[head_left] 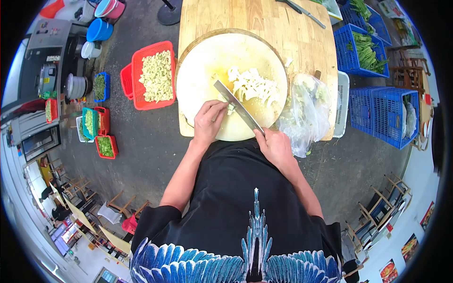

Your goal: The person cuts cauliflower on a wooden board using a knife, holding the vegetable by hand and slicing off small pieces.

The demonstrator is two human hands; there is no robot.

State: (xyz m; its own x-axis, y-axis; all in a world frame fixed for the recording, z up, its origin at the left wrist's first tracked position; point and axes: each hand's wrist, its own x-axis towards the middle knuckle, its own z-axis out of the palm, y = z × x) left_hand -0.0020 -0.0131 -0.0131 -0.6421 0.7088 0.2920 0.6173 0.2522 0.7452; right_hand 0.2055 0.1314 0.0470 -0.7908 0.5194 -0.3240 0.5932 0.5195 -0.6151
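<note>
My right hand [275,147] is closed around the handle of a cleaver [239,108], whose blade slants across a round chopping board [198,61]. Close to the blade's left side, my left hand [209,122] has its fingers bent and pinched at a small piece of cauliflower [230,109]. Partly hidden by the fingers, that piece touches or nearly touches the blade. Beyond the cleaver lies a spread of cut white cauliflower [252,86] on the board. To the right, a clear plastic bag [304,118] holds more cauliflower heads.
The board rests on a wooden table [222,14], with a long knife-like tool [302,12] at its far edge. Left of it stands a red basket [137,96] of cut florets. Blue crates [347,52] with greens stand right; a white crate [341,106] is beside the table.
</note>
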